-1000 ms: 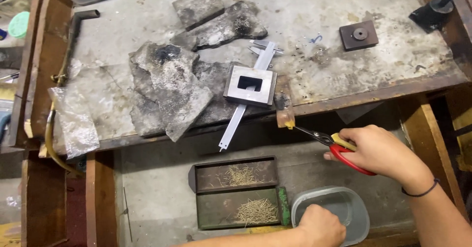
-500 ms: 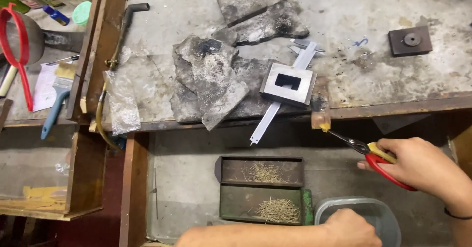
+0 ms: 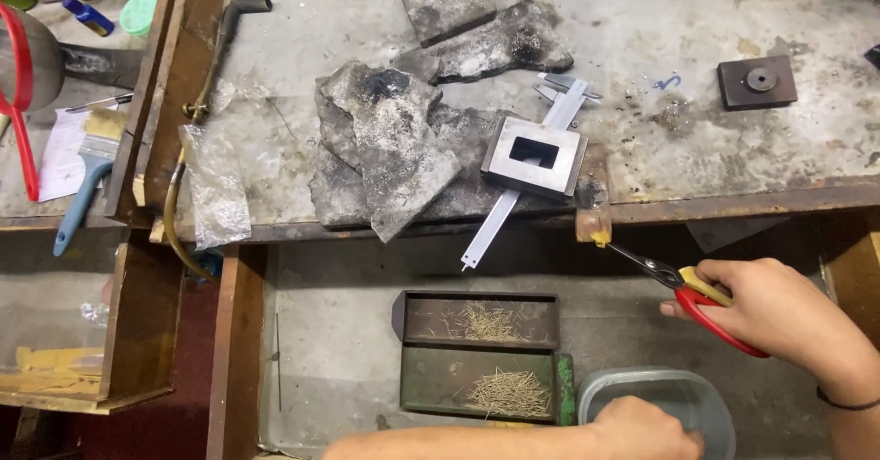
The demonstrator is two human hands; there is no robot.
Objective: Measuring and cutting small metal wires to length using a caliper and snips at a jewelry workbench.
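Nearest the camera, the left hand lies curled over the rim of a clear, rounded plastic container at the bottom edge; whether its fingers grip the rim or merely rest on it cannot be told, since they are partly out of frame. Just to the left of the container stands a green metal tray with two compartments, each holding a loose heap of fine, pale wire pins — none of these pins appears in either hand.

Above and to the right, the right hand is closed around the red-and-yellow handles of a pair of slim needle-nose pliers. The pliers' tips meet on a small yellow piece at the foot of a scorched wooden bench peg, which juts from the front edge of the bench. Judged from this, the gripping step is in hand and the piece is not yet carried to the container or the tray.

Farther off, on the grey, stained workbench top, lie a square steel block with a rectangular opening, a grey sliding caliper beneath it, several charred grey slabs, and a dark square metal plate with a round centre — all untouched.
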